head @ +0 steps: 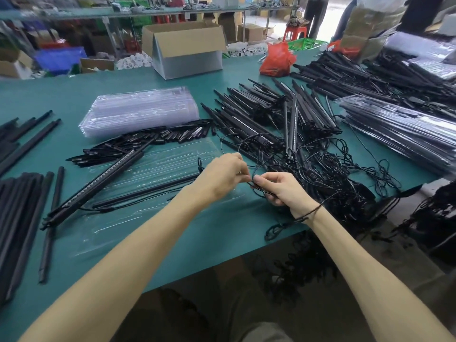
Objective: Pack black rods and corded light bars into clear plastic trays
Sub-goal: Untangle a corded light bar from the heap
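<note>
Where the head view looks down, both forearms reach over the near edge of a teal table [222, 77]. Left hand [222, 176]: fingers curled, tips pinching a thin black cord [256, 186]. Right hand [281, 191]: thumb and forefinger pinching the same cord, other fingers curled round gathered loops of it. Just left of the hands, partly under the left forearm: one clear plastic tray [172, 159], lying flat. Across its left end, tilted: one black light bar [96, 183]. Within the tray: one slim black rod [145, 191]. Behind the tray: a heap of short black pieces [138, 144], uncounted, then one stack of clear trays [140, 112]. Right of the hands: a heap of corded light bars [271, 119], their cords tangled down to the table edge, too many to count. Far right: filled trays [399, 129], stacked. Far left: long black rods [19, 218], bundled, one lying apart. At the back: one open cardboard box [185, 48], a red plastic bag [277, 59], a green basket [306, 44], a blue crate [59, 58]. Room: a workshop with crowded shelving behind.
</note>
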Demonstrator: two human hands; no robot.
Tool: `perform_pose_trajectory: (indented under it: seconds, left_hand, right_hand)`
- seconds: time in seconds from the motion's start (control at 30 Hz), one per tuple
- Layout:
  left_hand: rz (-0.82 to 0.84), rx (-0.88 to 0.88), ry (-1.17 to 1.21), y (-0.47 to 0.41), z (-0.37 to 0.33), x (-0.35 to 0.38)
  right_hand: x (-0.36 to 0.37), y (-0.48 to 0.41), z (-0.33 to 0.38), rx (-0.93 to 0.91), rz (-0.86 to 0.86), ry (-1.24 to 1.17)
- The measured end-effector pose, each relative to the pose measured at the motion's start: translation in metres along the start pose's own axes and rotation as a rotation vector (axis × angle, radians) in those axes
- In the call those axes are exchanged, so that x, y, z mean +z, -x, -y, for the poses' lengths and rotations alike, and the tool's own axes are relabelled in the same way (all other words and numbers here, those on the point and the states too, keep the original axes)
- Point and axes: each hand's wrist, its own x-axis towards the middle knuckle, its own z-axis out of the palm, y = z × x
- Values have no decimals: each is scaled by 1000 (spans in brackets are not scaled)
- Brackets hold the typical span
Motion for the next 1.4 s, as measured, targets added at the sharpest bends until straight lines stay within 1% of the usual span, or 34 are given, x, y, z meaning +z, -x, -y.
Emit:
perform_pose_trajectory:
  seconds: [0.1, 0.2, 0.27, 0.33, 0.4, 0.53, 0.63, 0.73, 0.87, 0.93, 1.07, 1.17, 1.23, 1.27, 1.33, 1.37, 1.4]
  left_hand:
    - [-61, 55, -35, 2, 2, -1]
    - [-223, 41, -113, 4, 5, -2]
    - [-354, -53, -122, 4, 11, -7]
    - [-444, -175, -94, 6, 22, -13]
    - [-471, -281, -45, 8, 32, -17]
    - [-516, -405, -1, 12, 45, -20]
    - [-472, -500, -15, 14, 54, -21]
    - [-379, -568, -53, 17, 61, -19]
    - [-340, -580, -98, 20, 65, -14]
    - [-337, -537, -178, 20, 65, -12]
    - [-274, -399, -475, 16, 59, -10]
    - [-263, -199, -559, 10, 47, -8]
    - [-188, -61, -510, 3, 35, -7]
    - [-108, -44, -440, -1, 29, -8]
    - [73, -90, -290, -8, 19, -7]
    - [127, -115, -244, -10, 17, -4]
    - [137, -122, -215, -11, 15, -2]
  right_hand:
    - [2, 1, 0, -9, -11, -2]
    - [2, 1, 1, -16, -26, -37]
    - [0, 3, -2, -6, -26, -89]
    - [-1, 4, -4, 16, -32, -154]
    - [-2, 5, -4, 24, -20, -168]
    - [-3, 8, -2, 19, 46, -59]
    - [-7, 9, -2, 12, 44, -92]
    - [-3, 10, 1, 3, 48, -40]
    - [-1, 11, 4, -3, 46, -27]
    - [-1, 11, 5, -11, 52, -21]
    - [1, 10, 1, -52, 68, 18]
    - [0, 9, -4, -61, 58, 37]
    - [1, 8, -5, -70, 57, 50]
    - [2, 7, -6, -70, 49, 49]
    - [3, 6, -7, -55, 21, 40]
    - [3, 5, -8, -45, 13, 33]
    - [3, 5, -9, -39, 13, 26]
